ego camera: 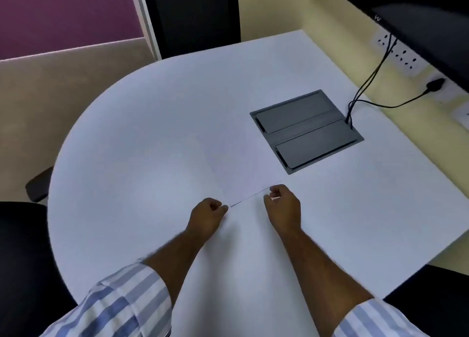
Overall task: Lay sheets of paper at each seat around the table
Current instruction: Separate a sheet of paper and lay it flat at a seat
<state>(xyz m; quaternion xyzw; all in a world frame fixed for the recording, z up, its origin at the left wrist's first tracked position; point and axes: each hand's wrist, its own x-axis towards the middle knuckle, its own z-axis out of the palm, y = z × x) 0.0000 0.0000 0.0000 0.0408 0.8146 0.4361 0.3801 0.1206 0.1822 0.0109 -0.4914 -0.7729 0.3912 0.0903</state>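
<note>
A white sheet of paper (241, 164) lies in the middle of the white table (127, 146), hard to tell from the tabletop except for the thin shadow along its near edge. My left hand (206, 217) pinches the near left corner of that edge. My right hand (283, 207) pinches the near right corner. The near edge is lifted slightly off the table. Both forearms reach in from the bottom, with striped sleeves rolled up.
A grey cable box (305, 131) is set into the table at the right, with black cables (368, 82) running to wall sockets (398, 56). A dark monitor (431, 27) hangs at top right. Black chairs stand at left (22, 247), far (198, 14) and bottom right (436, 286).
</note>
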